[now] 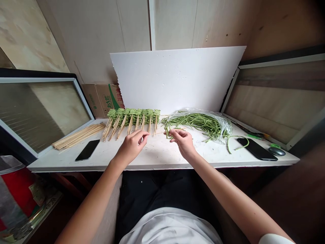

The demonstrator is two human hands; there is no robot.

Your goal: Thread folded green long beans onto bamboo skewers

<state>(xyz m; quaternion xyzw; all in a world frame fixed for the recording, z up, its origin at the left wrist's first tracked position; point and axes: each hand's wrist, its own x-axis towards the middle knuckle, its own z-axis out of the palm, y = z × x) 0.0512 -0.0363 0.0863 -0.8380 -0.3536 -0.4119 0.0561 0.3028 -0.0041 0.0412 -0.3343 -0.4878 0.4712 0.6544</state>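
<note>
My left hand [132,145] pinches the near end of a thin bamboo skewer [157,133] above the white table [157,156]. My right hand [183,140] is closed on a long green bean [167,132] at the skewer's other end. Behind my hands lies a row of finished bean skewers [133,117], with their sticks fanned toward me. An open plastic bag of green beans [203,122] sits just to the right of my right hand.
A bundle of bare skewers [78,136] and a black phone [87,150] lie at the left. A second phone [257,148], a small round object [276,151] and loose beans [235,144] lie at the right. A white foam board [177,78] and a cardboard box [103,100] stand behind.
</note>
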